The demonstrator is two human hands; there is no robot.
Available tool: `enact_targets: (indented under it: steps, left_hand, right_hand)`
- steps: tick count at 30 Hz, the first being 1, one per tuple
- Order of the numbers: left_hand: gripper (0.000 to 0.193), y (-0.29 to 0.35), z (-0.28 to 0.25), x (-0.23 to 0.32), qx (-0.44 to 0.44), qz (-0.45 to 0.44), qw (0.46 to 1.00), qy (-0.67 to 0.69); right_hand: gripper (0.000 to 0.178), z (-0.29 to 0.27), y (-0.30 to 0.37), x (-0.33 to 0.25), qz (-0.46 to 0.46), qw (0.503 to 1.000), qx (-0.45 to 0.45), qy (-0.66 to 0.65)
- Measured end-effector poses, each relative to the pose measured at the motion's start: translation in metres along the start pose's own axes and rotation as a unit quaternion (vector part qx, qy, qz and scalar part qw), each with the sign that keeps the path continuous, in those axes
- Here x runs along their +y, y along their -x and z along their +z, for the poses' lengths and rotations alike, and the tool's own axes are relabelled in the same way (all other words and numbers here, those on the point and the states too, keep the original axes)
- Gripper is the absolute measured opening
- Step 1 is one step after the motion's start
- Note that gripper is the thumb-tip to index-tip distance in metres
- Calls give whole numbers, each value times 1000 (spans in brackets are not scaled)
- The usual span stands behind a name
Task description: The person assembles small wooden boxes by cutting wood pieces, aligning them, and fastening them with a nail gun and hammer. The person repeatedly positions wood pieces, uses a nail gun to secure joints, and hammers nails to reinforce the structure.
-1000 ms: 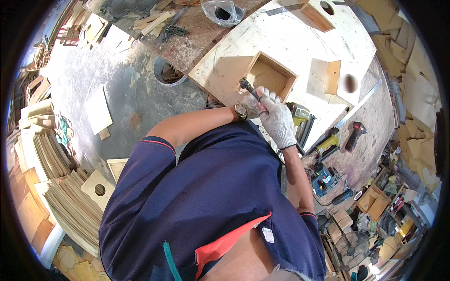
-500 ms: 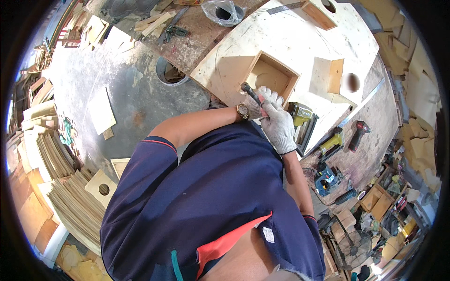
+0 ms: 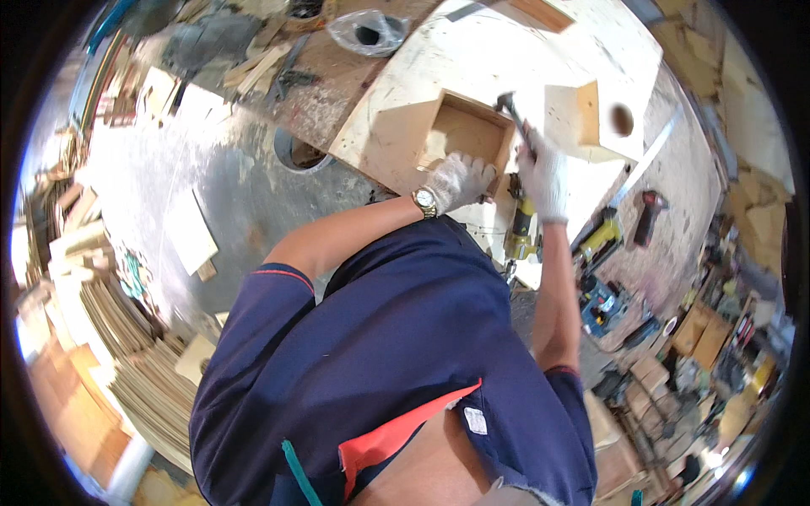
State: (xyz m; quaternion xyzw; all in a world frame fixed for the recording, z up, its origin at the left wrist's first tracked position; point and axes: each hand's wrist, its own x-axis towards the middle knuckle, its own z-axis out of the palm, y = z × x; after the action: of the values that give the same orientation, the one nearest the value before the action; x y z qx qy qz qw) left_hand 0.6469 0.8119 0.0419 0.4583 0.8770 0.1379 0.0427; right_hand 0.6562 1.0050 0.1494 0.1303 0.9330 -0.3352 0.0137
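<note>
Wooden box point(image 3: 477, 109) sits at 1 o'clock on the tabletop point(image 3: 506, 59). Right hand point(image 3: 544, 175) grips the hammer point(image 3: 516, 116); left hand point(image 3: 458, 181) rests at the box's 6 o'clock side (pinch indeterminable). Strike clear of it.

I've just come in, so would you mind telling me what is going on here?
A person in gloves is working at an open wooden box on a white board. The left hand is on the box's near side, while the right hand holds a hammer. Its head appears by the box's far right corner; whether they touch is unclear. A yellow-green tool lies close by, with a drill farther right.
</note>
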Motion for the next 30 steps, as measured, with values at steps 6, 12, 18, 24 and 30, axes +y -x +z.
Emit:
enact_targets:
  steps: [6,12,18,24,30]
  left_hand:
    - [59,3,-18,-2,7,6,1000,0]
    - [61,2,-41,-9,-15,-17,1000,2]
    - [33,12,-32,-31,-77,-16,996,-29]
    - [29,13,-25,-35,-56,12,997,-45]
    - [36,10,-38,-30,-62,8,998,-6]
  right_hand:
    - [45,-21,-72,41,-72,986,144,51]
    - [37,-16,-68,77,-13,985,170,33]
    - [35,-5,41,41,-14,980,144,-134]
    - [39,4,155,41,-56,996,66,0]
    - [40,13,171,51,-52,996,-4,74]
